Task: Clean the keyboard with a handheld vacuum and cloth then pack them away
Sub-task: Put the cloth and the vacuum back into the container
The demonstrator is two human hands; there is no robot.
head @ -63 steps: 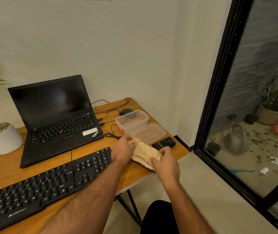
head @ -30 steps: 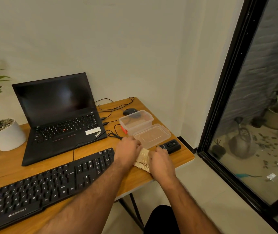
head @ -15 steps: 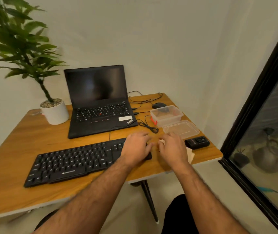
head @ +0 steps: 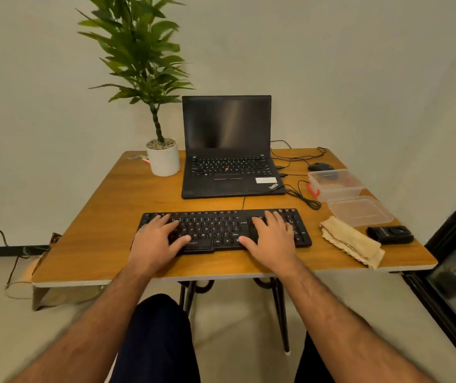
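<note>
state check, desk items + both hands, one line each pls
keyboard: flat on the table, both hands on it
left hand: open, fingers on the keys
right hand: open, fingers on the keys
cloth: folded, lying right of the keyboard
laptop: lid open, screen dark
plastic container: uncovered
lid: off, flat beside the container
black device: lying on the table, untouched
</note>
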